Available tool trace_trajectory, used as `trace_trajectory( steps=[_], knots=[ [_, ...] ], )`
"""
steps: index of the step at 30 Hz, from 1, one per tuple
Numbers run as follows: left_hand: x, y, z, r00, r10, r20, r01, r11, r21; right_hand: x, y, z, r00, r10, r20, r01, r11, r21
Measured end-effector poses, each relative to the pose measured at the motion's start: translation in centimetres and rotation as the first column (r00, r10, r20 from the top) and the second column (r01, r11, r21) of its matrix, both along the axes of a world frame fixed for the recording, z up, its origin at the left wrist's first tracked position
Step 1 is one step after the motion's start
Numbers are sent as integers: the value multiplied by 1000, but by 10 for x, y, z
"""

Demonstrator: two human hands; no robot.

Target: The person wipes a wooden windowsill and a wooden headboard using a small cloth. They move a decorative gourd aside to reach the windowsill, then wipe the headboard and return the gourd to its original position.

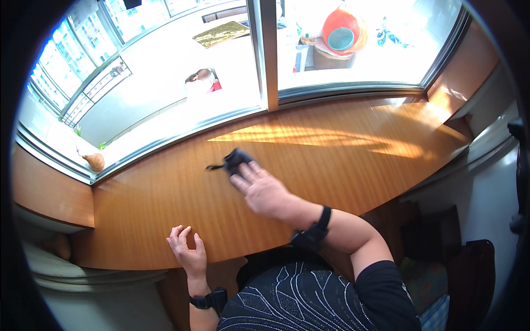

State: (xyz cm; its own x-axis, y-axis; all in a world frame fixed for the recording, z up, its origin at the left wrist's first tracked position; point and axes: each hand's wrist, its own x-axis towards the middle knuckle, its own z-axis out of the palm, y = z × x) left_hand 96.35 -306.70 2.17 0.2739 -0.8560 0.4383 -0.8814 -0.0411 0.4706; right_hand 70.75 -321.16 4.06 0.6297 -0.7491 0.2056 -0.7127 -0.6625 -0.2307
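My right hand (265,192) reaches over the middle of a wooden desktop (157,198), its fingers laid over a small dark soft pouch-like item (237,159). A thin black strap loop (214,167) trails from its left side. Both the item and my fingertips are slightly blurred, and my thumb is hidden. At the near edge of the desktop, my left hand (188,248) is raised palm inward with fingers loosely bent and apart, nothing in it. Black bands are strapped around both wrists.
Sliding window frames (268,53) border the far side. A brown gourd (95,162) stands on the sill at left. Beyond the glass are a person (203,78), an orange-red basin (331,25) and a teal bowl (340,39). A dark wooden chair (472,281) stands right.
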Motion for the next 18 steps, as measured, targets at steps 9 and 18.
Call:
trace_trajectory(
  steps=[9, 18],
  knots=[
    [2, 1, -3, 999, 5, 36, -5, 1000, -2, 17, 36, 0, 996, 61, 71, -62, 998, 11],
    [3, 0, -8, 997, 20, 73, -19, 1000, -5, -132, 16, -5, 920, -392, 26, 393, 915, -95]
  ],
)
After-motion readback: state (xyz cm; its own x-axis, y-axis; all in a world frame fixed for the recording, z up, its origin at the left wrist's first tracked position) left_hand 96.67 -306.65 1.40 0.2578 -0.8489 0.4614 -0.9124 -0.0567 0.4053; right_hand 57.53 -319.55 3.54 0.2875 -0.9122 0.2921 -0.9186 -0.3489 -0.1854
